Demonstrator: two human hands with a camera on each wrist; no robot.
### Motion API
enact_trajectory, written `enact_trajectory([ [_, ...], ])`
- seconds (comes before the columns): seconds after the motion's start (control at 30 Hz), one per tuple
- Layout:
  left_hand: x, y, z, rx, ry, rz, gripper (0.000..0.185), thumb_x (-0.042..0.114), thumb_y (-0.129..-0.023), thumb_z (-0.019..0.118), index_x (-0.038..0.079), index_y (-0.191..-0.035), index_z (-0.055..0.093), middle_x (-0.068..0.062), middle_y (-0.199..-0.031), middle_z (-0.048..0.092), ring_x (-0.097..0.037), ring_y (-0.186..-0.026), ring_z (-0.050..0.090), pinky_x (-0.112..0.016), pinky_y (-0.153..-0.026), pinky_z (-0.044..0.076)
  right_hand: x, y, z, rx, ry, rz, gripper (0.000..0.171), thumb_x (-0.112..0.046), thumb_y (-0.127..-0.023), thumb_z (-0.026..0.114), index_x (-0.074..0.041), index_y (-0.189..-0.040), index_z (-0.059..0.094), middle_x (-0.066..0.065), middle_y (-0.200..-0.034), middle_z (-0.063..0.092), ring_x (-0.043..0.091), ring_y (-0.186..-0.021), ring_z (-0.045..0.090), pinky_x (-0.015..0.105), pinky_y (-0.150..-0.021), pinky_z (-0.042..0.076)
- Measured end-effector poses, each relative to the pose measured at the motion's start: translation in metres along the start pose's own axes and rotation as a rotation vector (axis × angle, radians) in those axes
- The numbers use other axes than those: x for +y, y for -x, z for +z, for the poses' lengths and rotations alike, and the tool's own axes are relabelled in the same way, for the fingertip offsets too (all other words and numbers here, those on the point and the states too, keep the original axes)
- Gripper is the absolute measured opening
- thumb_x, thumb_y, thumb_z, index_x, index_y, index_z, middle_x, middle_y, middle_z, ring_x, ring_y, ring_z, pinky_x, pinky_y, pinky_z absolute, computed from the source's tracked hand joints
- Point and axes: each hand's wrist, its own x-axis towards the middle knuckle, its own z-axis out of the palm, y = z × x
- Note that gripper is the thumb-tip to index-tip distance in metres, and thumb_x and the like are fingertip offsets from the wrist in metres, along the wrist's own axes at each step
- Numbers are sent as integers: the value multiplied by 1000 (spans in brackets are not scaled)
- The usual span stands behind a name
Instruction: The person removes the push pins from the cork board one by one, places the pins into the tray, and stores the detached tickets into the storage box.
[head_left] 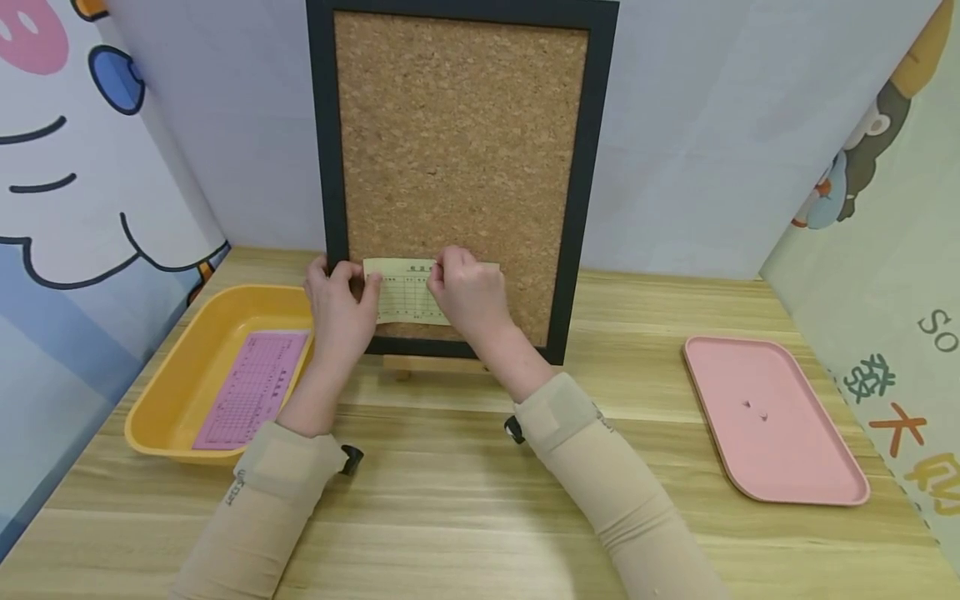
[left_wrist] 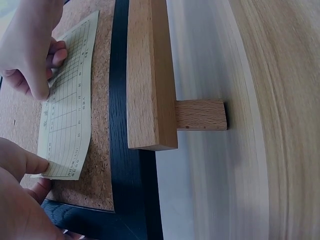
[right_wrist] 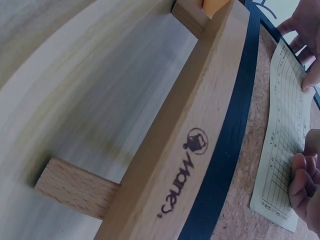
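Note:
A pale yellow printed slip (head_left: 405, 302) lies flat against the lower part of a cork board (head_left: 457, 142) with a black frame (head_left: 577, 208). My left hand (head_left: 367, 292) pinches the slip's left edge, thumb on top (left_wrist: 30, 162). At the slip's upper middle my right hand (head_left: 438, 271) bears on the paper with curled fingers (right_wrist: 302, 177). Whether anything is between those fingertips is hidden. The slip (left_wrist: 70, 115) bows slightly off the cork near the left thumb. In the right wrist view the slip (right_wrist: 285, 145) runs between both hands.
The board stands on a wooden easel ledge (left_wrist: 150, 75) on a wooden table (head_left: 465, 500). A yellow tray (head_left: 183, 367) at the left holds a pink slip (head_left: 255, 387). A pink tray (head_left: 787, 467) at the right holds two tiny pins (head_left: 756, 410). Cartoon-printed walls close in both sides.

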Motion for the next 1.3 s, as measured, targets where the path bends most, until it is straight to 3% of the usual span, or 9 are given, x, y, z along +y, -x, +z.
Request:
enact_trajectory([
  [0.67, 1, 1, 0, -17, -3, -7, 25, 19, -93, 59, -6, -96, 57, -28, -138, 29, -42, -121, 30, -49, -103, 28, 6, -2, -7, -4, -40, -69, 8, -2, -82, 61, -3, -75, 59, 4, -58, 58, 9, -37, 42, 21, -36, 36],
  [0.93, -1, -1, 1, -2, -8, -3, 25, 19, -93, 59, -6, -95, 57, -28, -136, 30, -41, -117, 31, -49, -100, 30, 9, -1, -8, -18, -99, -16, 7, -9, -84, 65, -4, -80, 63, 5, -61, 61, 9, -35, 39, 23, -35, 34],
  [1.1, -1, -1, 0, -8, -13, -6, 26, 20, -93, 58, -6, -95, 57, -28, -137, 30, -42, -119, 30, -49, -101, 29, 6, 1, -4, -26, -67, 54, 16, -21, -85, 68, -6, -81, 64, 3, -60, 60, 8, -34, 40, 23, -35, 33],
  [1.3, 0, 0, -1, -7, -8, -7, 26, 20, -93, 59, -6, -94, 57, -29, -136, 30, -42, -119, 30, -49, -102, 28, 1, 1, -2, -35, -26, 104, 15, -21, -85, 66, -8, -78, 64, 0, -55, 58, 8, -34, 38, 23, -34, 32],
])
